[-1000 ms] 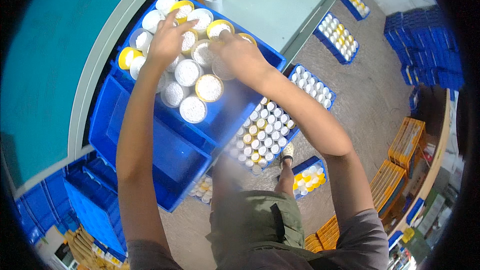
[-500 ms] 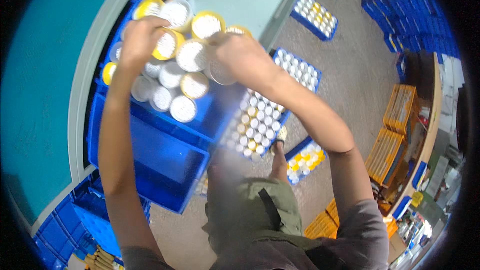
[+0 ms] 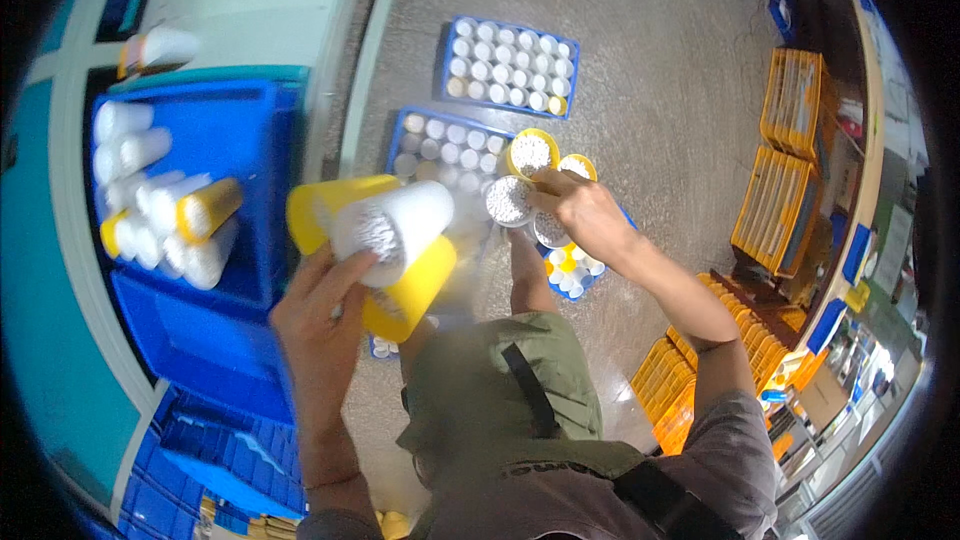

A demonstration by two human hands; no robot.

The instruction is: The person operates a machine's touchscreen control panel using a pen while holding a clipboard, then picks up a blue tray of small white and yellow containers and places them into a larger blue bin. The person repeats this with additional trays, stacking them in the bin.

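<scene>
My left hand [image 3: 325, 315] is closed on a cluster of cups: a white cup [image 3: 425, 215] between two yellow ones, one of them a yellow cup [image 3: 415, 290] tilted over. The white cup's open end is packed with fine white bits like cotton-swab tips. To the right, my right hand [image 3: 590, 215] pinches several more filled cups by their rims, among them a yellow-rimmed cup [image 3: 533, 152] and a white cup [image 3: 508, 202]. Both clusters hang above the floor. At left, more white and yellow cups [image 3: 150, 210] lie on their sides in a blue crate [image 3: 255, 160].
Blue crates on the floor hold upright cups, including a far crate [image 3: 510, 65] and a nearer crate [image 3: 455, 145] partly under my hands. A lower blue bin [image 3: 215, 340] adjoins the cup crate. Orange baskets [image 3: 775, 200] stand along the right. A pale bench [image 3: 260, 10] is at upper left.
My view has swung right, away from the blue crate. Both hands have left the crate with clusters of cups lifted out, and fewer cups lie in it.
</scene>
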